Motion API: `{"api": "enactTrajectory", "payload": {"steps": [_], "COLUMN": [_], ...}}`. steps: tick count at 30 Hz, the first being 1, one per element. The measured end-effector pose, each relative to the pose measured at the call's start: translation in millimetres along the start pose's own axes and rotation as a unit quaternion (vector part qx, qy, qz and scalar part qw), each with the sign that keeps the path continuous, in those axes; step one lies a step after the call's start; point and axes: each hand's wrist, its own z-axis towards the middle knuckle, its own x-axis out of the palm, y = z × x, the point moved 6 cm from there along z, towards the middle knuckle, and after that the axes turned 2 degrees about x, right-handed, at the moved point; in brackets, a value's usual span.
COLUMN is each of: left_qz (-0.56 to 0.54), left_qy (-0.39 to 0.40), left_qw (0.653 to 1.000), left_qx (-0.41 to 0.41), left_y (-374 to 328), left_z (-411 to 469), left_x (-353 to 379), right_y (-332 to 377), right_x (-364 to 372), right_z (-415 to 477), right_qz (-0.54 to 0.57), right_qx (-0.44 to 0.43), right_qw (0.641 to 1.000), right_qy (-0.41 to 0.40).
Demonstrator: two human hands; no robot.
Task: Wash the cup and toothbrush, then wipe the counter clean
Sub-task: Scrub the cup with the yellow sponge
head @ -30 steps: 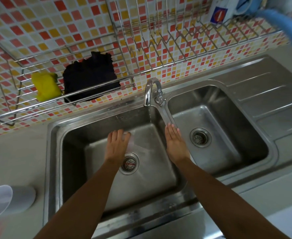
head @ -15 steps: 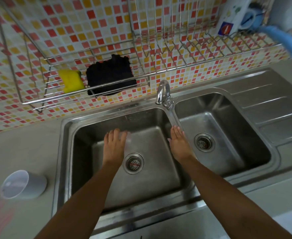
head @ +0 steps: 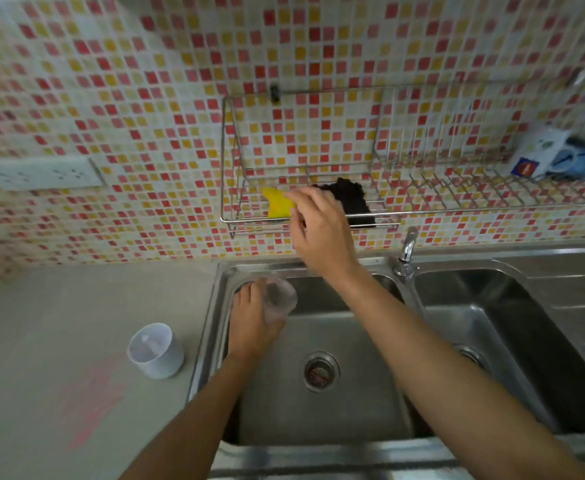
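Observation:
My left hand holds a clear plastic cup over the back left corner of the left sink basin. My right hand reaches up to the wire wall rack, its fingertips pinching the edge of a yellow sponge. A black cloth lies in the rack just right of the sponge, partly behind my hand. A white cup stands on the counter left of the sink. I see no toothbrush.
A faucet stands between the left basin and the right basin. Pink marks stain the counter near the white cup. The rack's right end holds a white carton and blue items. A wall socket sits at left.
The view has swung left and up. My right hand rose from the basin to the yellow sponge in the rack. My left hand shifted to the basin's back left corner with the clear cup.

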Motion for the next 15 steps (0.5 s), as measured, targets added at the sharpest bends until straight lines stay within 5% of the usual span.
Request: {"api": "enactTrajectory", "payload": {"steps": [6, 15], "left_qz": [-0.021, -0.049], "left_qy": [-0.038, -0.009], "left_qw": [0.999, 0.998], "left_qx": [0.021, 0.028], "left_y": [2.6, 20.8], "left_z": [12.6, 11.1], "left_x": [-46.5, -58.2], "right_y": [-38.6, -45.5], "right_x": [92.4, 99.3], "right_z": [67.6, 68.0], "right_qz": [-0.082, -0.017], "right_qx": [0.178, 0.25], "right_qw": [0.926, 0.93], "right_qy": [0.322, 0.268]}}
